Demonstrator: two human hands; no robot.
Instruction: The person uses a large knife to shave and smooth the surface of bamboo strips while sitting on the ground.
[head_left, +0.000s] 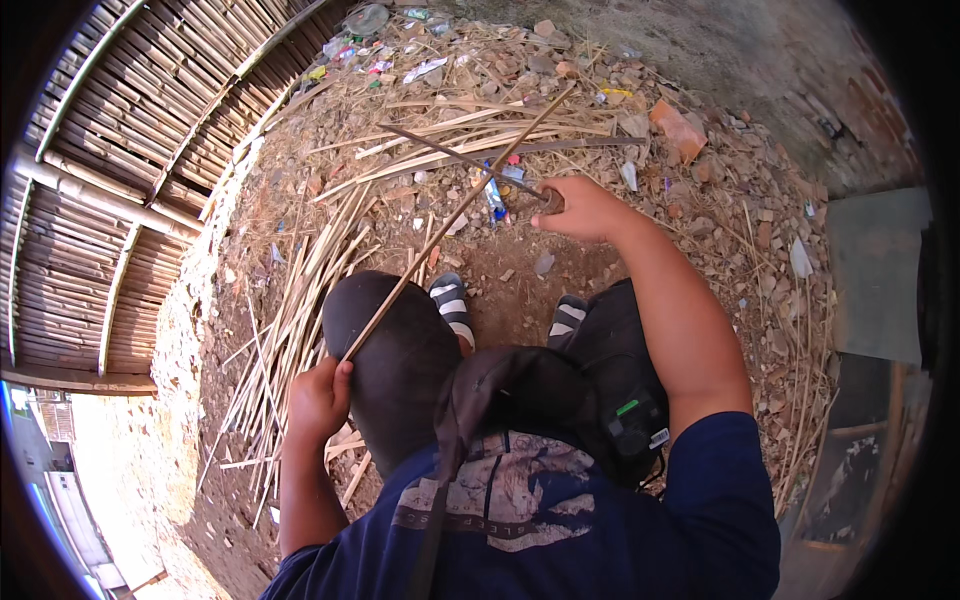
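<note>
My left hand (pixel 321 398) is closed around the lower end of a long bamboo strip (pixel 440 232), beside my left knee. The strip slants up and away to the right, past my feet. My right hand (pixel 583 209) is out in front, its fingers curled round the handle of a long, narrow, dark knife (pixel 440 149). The blade points away to the left and crosses the strip near its middle; whether they touch I cannot tell. Split bamboo strips (pixel 310 285) lie in a loose pile left of my knee, and more strips (pixel 470 125) lie across the ground ahead.
Brick rubble, dry straw and litter cover the ground, with a larger broken brick (pixel 679 131) at the far right. A bamboo-slat structure (pixel 140 130) rises on the left. At the right stand a weathered wall (pixel 800 75) and a grey-green panel (pixel 876 275).
</note>
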